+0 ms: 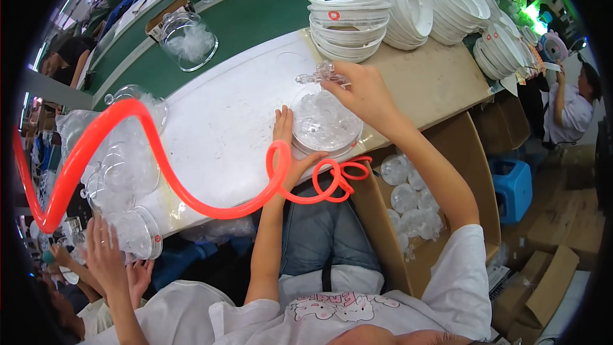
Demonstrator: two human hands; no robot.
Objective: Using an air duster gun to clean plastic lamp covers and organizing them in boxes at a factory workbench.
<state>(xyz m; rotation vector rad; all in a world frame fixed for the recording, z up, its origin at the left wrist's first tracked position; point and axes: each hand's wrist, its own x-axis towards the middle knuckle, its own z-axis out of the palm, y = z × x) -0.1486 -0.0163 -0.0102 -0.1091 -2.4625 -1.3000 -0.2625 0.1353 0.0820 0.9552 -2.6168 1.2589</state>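
Observation:
In front of me on the white work surface (223, 115) sits a round, clear plastic container (338, 144) with a clear, crinkled mass in it. My left hand (298, 164) rests along its left and near side, fingers stretched and thumb apart. Above its far rim, my right hand (357, 86) pinches a small clear plastic piece (311, 78) with knobs and short arms. Whether this piece touches the container I cannot tell. A red coiled tube (195, 203) passes across the view in front of my left wrist.
Stacked white rings (348, 16) stand along the far right. An open cardboard box (472, 160) beside my right leg holds clear round pieces (403, 198). At left, a co-worker's hands (104, 252) are by a clear container (135, 233). A blue stool (513, 191) stands farther right.

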